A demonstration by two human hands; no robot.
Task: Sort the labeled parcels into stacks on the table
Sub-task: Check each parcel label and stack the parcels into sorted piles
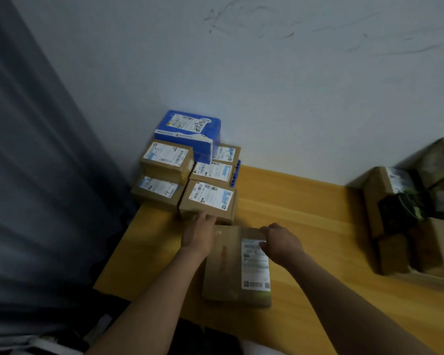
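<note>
A flat brown parcel (228,267) with a white label lies on the wooden table (305,213) in front of me. My left hand (200,233) lies with straight fingers at its far left corner, fingertips touching the front box (208,201) of the stack. My right hand (280,243) has its fingers curled over the parcel's far right edge. Behind, at the table's far left corner, several labeled brown boxes are stacked against the wall, with a blue parcel (190,130) on top.
A second pile of brown parcels (408,213) stands at the right side of the table. A grey curtain (36,175) hangs along the left. The white wall (292,85) runs behind the table.
</note>
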